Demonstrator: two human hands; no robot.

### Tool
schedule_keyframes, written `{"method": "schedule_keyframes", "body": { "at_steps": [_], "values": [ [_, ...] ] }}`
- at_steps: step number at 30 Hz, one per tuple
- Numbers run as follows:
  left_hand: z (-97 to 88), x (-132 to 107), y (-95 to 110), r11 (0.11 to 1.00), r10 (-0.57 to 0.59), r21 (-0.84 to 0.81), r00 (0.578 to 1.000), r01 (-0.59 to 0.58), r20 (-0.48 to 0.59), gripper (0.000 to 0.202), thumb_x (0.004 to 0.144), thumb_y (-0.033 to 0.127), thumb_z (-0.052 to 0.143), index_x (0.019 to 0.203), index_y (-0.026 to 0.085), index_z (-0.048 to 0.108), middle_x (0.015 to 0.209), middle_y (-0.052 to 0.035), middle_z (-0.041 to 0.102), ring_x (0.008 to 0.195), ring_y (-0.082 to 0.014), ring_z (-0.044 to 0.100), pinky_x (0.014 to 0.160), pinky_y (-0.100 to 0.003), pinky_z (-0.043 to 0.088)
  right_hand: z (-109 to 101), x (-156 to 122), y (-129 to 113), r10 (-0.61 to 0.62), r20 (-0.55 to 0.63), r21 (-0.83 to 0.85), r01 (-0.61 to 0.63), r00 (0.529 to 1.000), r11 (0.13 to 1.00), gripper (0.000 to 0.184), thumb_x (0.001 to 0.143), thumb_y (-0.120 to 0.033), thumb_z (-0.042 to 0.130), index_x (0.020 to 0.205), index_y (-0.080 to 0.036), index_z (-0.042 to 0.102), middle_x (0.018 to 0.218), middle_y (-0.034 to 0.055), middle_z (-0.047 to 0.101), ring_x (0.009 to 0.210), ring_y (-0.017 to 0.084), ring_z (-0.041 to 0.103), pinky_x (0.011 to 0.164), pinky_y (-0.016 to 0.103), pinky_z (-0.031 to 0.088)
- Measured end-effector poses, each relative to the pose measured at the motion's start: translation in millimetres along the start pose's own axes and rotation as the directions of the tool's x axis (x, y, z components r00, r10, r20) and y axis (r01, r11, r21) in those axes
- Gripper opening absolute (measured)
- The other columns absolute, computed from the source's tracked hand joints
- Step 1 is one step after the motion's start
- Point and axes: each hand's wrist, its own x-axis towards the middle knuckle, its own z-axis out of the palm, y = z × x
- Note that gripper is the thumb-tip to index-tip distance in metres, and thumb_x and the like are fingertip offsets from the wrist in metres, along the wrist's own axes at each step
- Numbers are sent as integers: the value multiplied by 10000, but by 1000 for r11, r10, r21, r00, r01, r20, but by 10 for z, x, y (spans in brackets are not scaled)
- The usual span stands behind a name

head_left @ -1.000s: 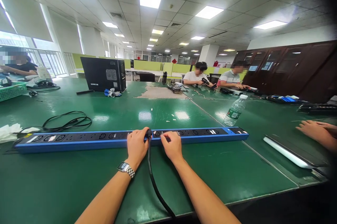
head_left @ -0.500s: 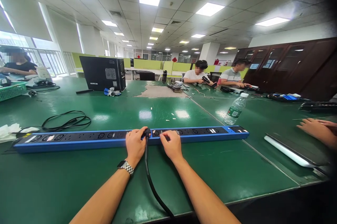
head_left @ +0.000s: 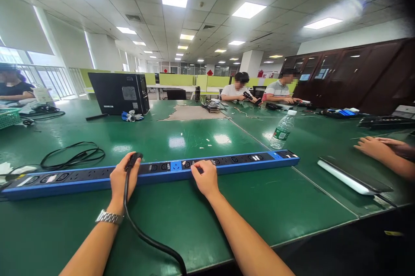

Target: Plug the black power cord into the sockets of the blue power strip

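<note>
A long blue and black power strip (head_left: 240,161) lies across the green table (head_left: 194,219) in front of me. My left hand (head_left: 121,176) is closed on a black plug (head_left: 133,158) just above the strip's left half. Its black cable (head_left: 145,239) trails back toward me over the table edge. My right hand (head_left: 203,176) rests on the strip's front edge near its middle, fingers curled down on it.
A coiled black cable (head_left: 73,156) lies behind the strip at left. A water bottle (head_left: 281,130) stands at right, a white-edged flat device (head_left: 352,177) beyond the strip's end. Another person's hand (head_left: 372,146) rests at far right. A black computer case (head_left: 118,93) stands further back.
My left hand has pulled the black plug out of the strip's middle socket and carried it leftward along the strip. The right hand stays on the strip.
</note>
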Motion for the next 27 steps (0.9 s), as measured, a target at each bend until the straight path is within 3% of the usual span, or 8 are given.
{"method": "schedule_keyframes", "body": {
  "at_steps": [5, 11, 14, 18, 24, 27],
  "values": [
    [-129, 55, -164, 993, 43, 96, 976, -65, 213, 460, 770, 541, 536, 1082, 230, 666, 913, -68, 731, 856, -255, 673, 797, -338, 502, 3, 3, -2, 2, -8, -7, -2, 1000, 1000, 197, 818, -284, 558, 647, -213, 626, 717, 17, 691, 778, 198, 572, 782, 337, 366],
    [-201, 120, -169, 929, 183, 244, 918, -279, 353, 412, 826, 536, 452, 1071, 267, 646, 821, -42, 716, 732, -219, 657, 671, -277, 473, -13, 1, -7, -2, -5, -5, 2, 1000, 1000, 203, 819, -283, 554, 640, -216, 624, 705, 15, 688, 773, 197, 574, 768, 329, 376],
    [-225, 113, -150, 876, 238, 320, 900, -361, 365, 396, 844, 515, 441, 1070, 270, 655, 846, -59, 717, 762, -239, 651, 673, -296, 470, -11, 0, -5, 0, -2, -13, 0, 1000, 1000, 202, 823, -283, 550, 648, -220, 628, 714, 14, 689, 782, 198, 574, 773, 333, 375],
    [-236, 57, -90, 851, 309, 303, 875, -429, 372, 378, 856, 487, 453, 1094, 278, 660, 972, -67, 732, 893, -259, 649, 761, -329, 489, -2, -1, -15, 0, -13, -5, 0, 1000, 1000, 201, 820, -286, 554, 645, -222, 628, 713, 13, 689, 772, 195, 571, 776, 333, 383],
    [-236, 2, -177, 918, 289, 151, 880, -366, 378, 498, 819, 550, 474, 1170, 245, 651, 1050, -81, 731, 980, -268, 649, 893, -391, 495, -14, -3, -33, -2, 0, 6, 2, 1000, 1000, 204, 818, -285, 554, 635, -220, 619, 704, 15, 685, 757, 198, 566, 764, 327, 383],
    [-436, 85, -329, 952, 268, 53, 901, -303, 342, 555, 796, 629, 455, 1144, 248, 660, 1125, -59, 716, 1048, -252, 640, 947, -387, 488, -21, -5, -25, -14, 9, 14, 14, 1000, 1000, 203, 822, -282, 552, 641, -217, 619, 709, 14, 683, 755, 193, 563, 758, 322, 385]
  ]
}}
